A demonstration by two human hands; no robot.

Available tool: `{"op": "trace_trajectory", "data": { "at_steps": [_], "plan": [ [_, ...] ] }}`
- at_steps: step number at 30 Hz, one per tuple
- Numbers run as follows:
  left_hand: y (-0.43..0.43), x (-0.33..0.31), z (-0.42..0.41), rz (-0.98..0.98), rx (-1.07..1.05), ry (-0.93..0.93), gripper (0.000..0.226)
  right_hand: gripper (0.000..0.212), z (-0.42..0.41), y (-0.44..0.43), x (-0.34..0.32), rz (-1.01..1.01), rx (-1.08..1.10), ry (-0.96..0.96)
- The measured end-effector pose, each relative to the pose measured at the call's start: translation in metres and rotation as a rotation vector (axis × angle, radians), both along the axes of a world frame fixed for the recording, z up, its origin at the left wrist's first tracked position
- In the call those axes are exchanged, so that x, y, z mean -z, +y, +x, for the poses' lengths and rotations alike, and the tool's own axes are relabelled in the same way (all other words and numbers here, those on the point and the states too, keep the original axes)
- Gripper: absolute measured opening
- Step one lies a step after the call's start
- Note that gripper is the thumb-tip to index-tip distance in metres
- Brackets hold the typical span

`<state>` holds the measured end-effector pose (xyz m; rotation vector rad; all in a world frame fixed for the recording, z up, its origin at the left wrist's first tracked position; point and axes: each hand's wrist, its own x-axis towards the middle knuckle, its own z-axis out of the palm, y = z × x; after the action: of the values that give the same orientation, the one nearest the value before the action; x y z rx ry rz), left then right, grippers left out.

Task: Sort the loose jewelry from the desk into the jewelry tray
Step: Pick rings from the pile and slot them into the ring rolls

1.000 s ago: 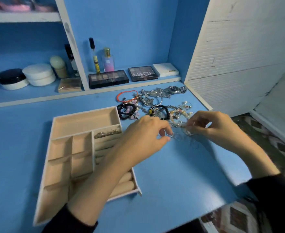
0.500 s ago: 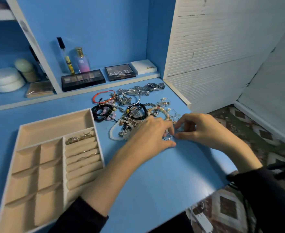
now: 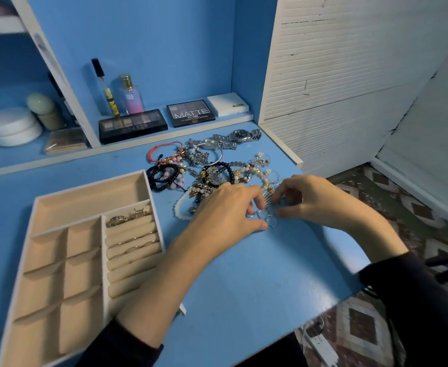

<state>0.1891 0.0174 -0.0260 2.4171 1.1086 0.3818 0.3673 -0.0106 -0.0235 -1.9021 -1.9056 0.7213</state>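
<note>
Silver hoops lie on the blue desk between the 2 hands, at the near edge of the jewelry pile. Right hand: thumb and forefinger pinch the hoops. Left hand: fingertips curl onto them; grip cannot be confirmed. The jewelry tray lies well apart to the left, nearer the left hand.

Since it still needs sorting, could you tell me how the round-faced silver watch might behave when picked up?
The round-faced silver watch looks all metal, so probably heavy for its size. Its link band lies draped on the desk, so it would likely flop, not stay stiff. Shiny metal may be slippery.
</note>
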Motion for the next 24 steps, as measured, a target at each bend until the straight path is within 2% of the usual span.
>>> {"op": "trace_trajectory", "data": {
  "at_steps": [12,18,21,24],
  "plan": [
    [-0.001,-0.002,0.001,-0.006,-0.013,-0.008,0.023,0.010,0.000,-0.007,0.003,0.102,0.036,0.069],
    [0.000,0.002,0.010,0.018,0.039,0.019,0.027,0.010,-0.009,-0.003,0.012,0.286,0.242,0.286],
    [0.001,0.004,0.012,0.029,0.054,0.044,0.024,0.010,-0.017,-0.001,0.016,0.325,0.319,0.398],
    [0.002,0.003,0.012,0.007,0.068,0.047,0.022,0.010,-0.024,0.002,0.020,0.341,0.345,0.432]
  ]
}}
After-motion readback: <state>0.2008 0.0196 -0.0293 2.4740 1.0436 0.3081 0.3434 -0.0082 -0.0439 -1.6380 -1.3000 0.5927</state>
